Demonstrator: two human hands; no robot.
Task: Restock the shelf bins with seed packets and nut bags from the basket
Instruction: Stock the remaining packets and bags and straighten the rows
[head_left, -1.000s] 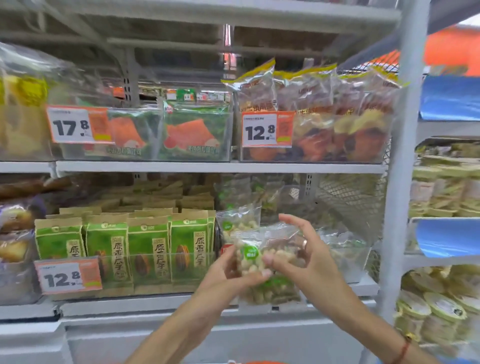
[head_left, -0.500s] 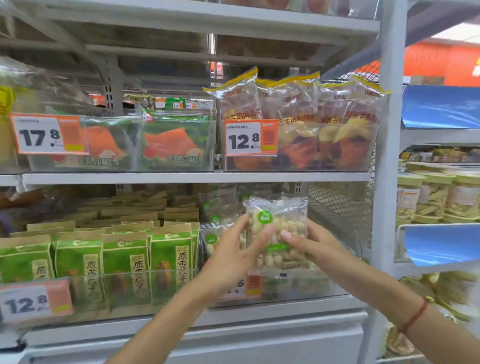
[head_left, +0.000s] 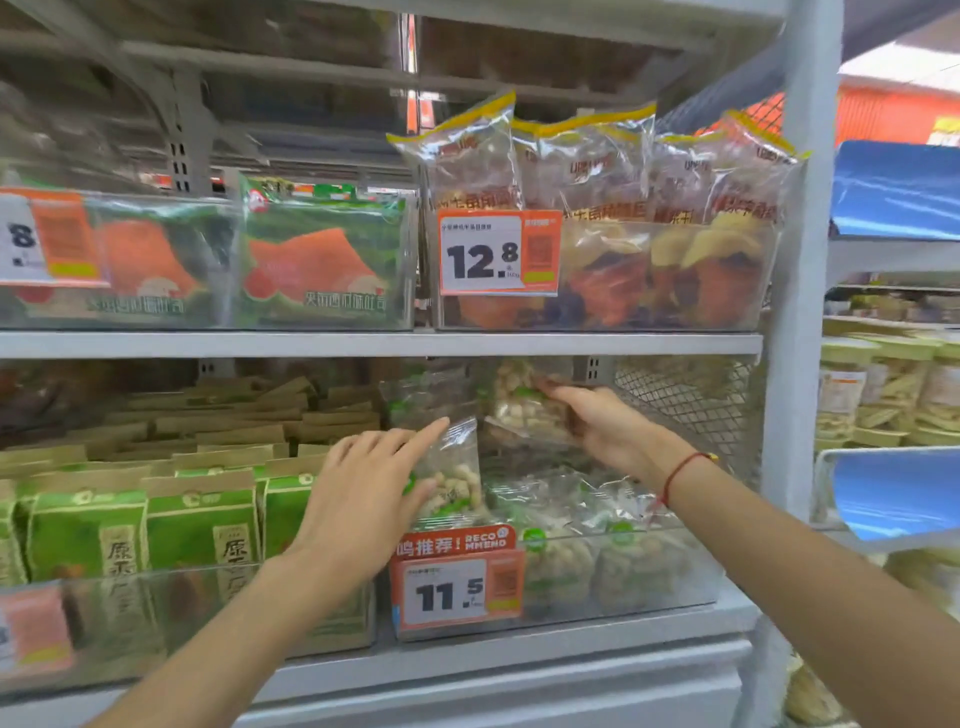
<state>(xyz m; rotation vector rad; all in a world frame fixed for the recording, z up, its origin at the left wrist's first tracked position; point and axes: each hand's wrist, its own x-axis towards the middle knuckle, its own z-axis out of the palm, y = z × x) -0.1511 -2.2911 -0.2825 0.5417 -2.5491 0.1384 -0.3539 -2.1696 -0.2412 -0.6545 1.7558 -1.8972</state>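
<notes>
Nut bag (head_left: 524, 410) gripped by right hand (head_left: 605, 426), held above far part of clear bin (head_left: 649, 582), just under upper shelf edge (head_left: 379, 344). Left hand (head_left: 363, 499) spread, fingers resting on upright bag (head_left: 454, 467) at bin's left. Mesh wall (head_left: 691, 400) close on right.

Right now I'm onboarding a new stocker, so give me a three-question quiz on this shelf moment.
1. True or false: the right hand holds a nut bag over the clear bin priced 11.5.
2. The left hand touches: A) a green seed packet B) an upright nut bag C) the price tag.
3. Fill in: the dried fruit bin on the shelf above is priced ____.

Key: 1 true; 2 B; 3 12.8
</notes>
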